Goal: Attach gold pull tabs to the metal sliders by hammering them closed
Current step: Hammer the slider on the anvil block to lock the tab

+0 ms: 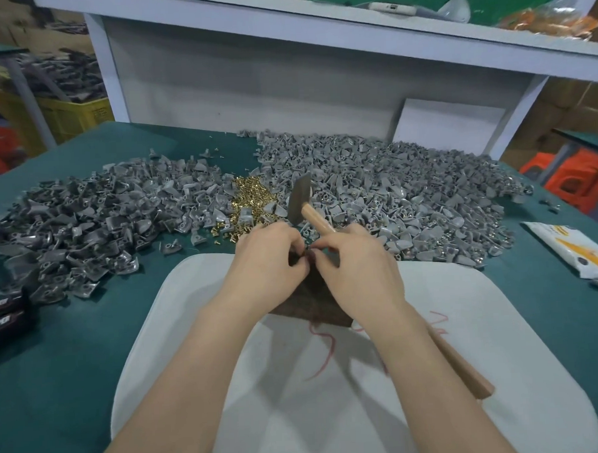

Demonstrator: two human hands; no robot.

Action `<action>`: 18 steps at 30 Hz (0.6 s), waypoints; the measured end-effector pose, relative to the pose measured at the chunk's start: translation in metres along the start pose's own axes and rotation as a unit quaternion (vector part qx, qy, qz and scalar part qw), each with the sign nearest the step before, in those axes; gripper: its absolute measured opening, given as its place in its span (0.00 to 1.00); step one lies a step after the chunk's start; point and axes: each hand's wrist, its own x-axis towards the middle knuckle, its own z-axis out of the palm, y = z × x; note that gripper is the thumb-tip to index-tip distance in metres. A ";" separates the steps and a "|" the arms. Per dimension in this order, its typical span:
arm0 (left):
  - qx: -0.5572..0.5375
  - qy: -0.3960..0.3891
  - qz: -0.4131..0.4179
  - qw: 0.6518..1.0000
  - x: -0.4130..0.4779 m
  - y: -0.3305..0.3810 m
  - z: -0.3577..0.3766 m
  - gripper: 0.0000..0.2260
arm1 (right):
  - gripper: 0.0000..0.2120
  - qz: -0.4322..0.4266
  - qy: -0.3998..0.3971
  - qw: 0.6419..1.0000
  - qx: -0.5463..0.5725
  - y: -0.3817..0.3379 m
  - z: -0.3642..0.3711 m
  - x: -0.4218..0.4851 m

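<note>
Across the green-covered bench (73, 339) the work comes down to one spot. Your left hand (268, 258) and right hand (357, 261) meet fingertip to fingertip over a dark brown block (314, 304), both pinching a small part (307, 255) too hidden to tell slider from tab. Your right hand also grips the wooden-handled steel hammer (299, 197) under its palm — head raised just beyond your knuckles.

Strike before the tab sits square and it will likely close crooked or skip off; fingertips left on the block risk the blow.

The block rests on a white cushioned pad (466, 321). Just beyond lies the heap of gold pull tabs (245, 198), between two spreads of grey metal sliders (409, 194) — strays crowd the block's far edge. A white printed packet (572, 248) lies right, black labelled items (3, 307) left.
</note>
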 end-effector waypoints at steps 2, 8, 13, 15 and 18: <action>0.008 0.001 0.006 1.000 0.001 0.001 0.000 0.05 | 0.08 -0.001 0.003 1.000 -0.011 -0.001 0.002 0.001; 0.014 0.029 0.046 0.998 -0.002 0.003 0.001 0.04 | 0.08 0.021 0.001 1.000 -0.007 -0.001 0.003 0.004; -0.002 0.026 0.060 0.998 -0.002 0.004 0.000 0.05 | 0.09 0.026 -0.020 0.999 -0.006 -0.003 -0.001 0.006; -0.007 0.026 0.064 0.998 -0.002 0.004 0.000 0.04 | 0.08 0.029 -0.027 0.999 -0.002 -0.003 -0.001 0.006; -0.032 0.035 0.062 0.997 -0.002 0.003 0.002 0.03 | 0.08 0.032 -0.030 0.999 0.013 -0.002 -0.001 0.006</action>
